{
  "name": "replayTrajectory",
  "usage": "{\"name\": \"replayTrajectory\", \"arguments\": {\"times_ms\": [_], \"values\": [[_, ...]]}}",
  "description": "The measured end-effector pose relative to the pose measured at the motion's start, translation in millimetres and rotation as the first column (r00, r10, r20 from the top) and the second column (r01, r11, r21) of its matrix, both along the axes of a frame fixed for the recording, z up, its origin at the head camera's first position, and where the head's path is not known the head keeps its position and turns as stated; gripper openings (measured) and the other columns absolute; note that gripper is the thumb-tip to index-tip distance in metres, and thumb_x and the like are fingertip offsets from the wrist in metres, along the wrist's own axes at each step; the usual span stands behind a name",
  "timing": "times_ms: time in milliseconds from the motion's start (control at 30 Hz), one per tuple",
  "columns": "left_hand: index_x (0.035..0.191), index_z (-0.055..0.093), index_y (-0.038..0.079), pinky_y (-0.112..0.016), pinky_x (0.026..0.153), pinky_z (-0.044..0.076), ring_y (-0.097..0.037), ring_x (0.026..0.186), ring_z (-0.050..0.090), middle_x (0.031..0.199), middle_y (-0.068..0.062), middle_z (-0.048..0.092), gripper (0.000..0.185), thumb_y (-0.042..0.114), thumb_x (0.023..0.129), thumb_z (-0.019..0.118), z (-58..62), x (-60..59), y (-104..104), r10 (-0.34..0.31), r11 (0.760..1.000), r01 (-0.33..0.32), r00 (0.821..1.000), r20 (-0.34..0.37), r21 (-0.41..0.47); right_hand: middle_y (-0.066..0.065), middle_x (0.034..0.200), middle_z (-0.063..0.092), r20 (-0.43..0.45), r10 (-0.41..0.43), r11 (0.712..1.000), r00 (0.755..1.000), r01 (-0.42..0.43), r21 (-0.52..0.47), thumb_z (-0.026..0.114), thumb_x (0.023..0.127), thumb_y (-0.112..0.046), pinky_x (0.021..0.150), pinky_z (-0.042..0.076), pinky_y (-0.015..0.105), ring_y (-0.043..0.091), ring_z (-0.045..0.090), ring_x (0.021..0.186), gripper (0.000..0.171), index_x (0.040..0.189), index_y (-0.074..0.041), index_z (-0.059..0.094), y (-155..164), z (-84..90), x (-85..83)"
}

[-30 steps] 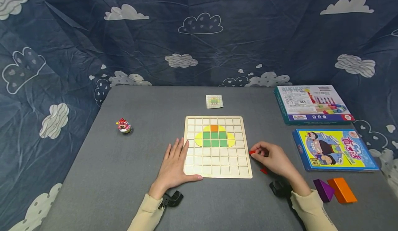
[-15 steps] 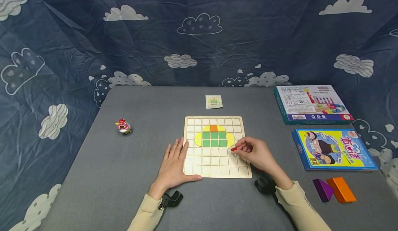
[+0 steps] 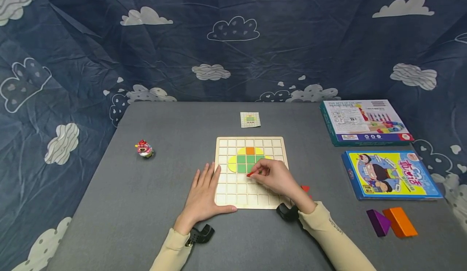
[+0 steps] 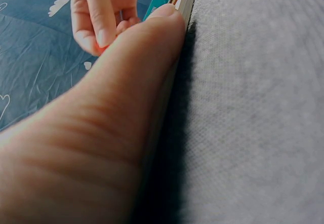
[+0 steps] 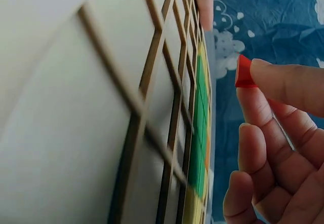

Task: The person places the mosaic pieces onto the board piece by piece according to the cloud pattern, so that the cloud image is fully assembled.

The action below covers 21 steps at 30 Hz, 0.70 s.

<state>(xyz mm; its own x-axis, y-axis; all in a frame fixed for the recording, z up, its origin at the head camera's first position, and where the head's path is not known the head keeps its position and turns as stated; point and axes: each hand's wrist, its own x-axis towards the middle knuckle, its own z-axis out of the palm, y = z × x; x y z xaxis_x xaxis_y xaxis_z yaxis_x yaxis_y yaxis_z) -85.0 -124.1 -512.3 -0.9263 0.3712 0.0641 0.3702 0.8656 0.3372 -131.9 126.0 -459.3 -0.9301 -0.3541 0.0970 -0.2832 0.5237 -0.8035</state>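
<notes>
Small red flat puzzle piece [image 3: 249,175] pinched at the fingertips of the right hand [image 3: 273,176], now held over the pale wooden grid board [image 3: 222,143], just below the green squares [image 3: 241,168] near board centre. A second ago this hand was off the board at its 3 o'clock edge, on the grey table [image 3: 168,133]; half a second ago it had crossed the right rim; now it is well inside, so the carry has run steadily toward 9 o'clock. Right wrist view shows the red piece [image 5: 245,72] clear of the grid cells, not yet seated; judged a placement approach into the row under the green block. Left hand [image 3: 204,196] unchanged, fingers flat and straight, pressing the board's lower left corner, thumb along the near edge. Orange square [image 3: 250,150] and yellow curved pieces [image 3: 232,163] on the board have not shifted. More red pieces [image 3: 305,188] lie on the table at the board's 4 o'clock, uncovered now that the hand has left. Further out: small pattern card [image 3: 250,119] at 12 o'clock, small red toy figure [image 3: 144,148] at 9 o'clock, two flat game boxes [image 3: 390,174] at 3 o'clock, purple and orange wedge blocks [image 3: 392,222] at 4 o'clock.
</notes>
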Motion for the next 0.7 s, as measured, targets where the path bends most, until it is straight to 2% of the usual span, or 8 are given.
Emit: {"name": "replayTrajectory", "arguments": {"times_ms": [300,700], "values": [[0.153,0.012,0.007,-0.042,0.113,-0.002,-0.024,0.143,0.0,0.157,-0.013,0.007,0.124,0.086,0.066,0.05,0.1,0.6,0,0.0,1.0,0.0,1.0,-0.002,0.0,-0.014,0.067,0.062,-0.012,0.023,0.998,1.0,-0.022,0.056,0.079,0.078,-0.013,0.047,0.037,0.024,0.008,0.048,0.051,0.009,0.076,-0.017,0.07,-21,-3.6,-3.8],[0.152,0.013,0.006,-0.043,0.113,-0.001,-0.026,0.143,0.001,0.157,-0.014,0.009,0.123,0.086,0.066,0.05,-0.4,0.0,-1,-0.011,1.0,0.011,1.0,-0.024,-0.008,-0.013,0.067,0.061,0.004,0.048,0.993,0.999,-0.048,0.11,0.076,0.078,-0.009,0.049,0.038,0.025,0.008,0.048,0.053,0.009,0.077,-0.016,0.07,-26,-4.0,-2.7]]}}
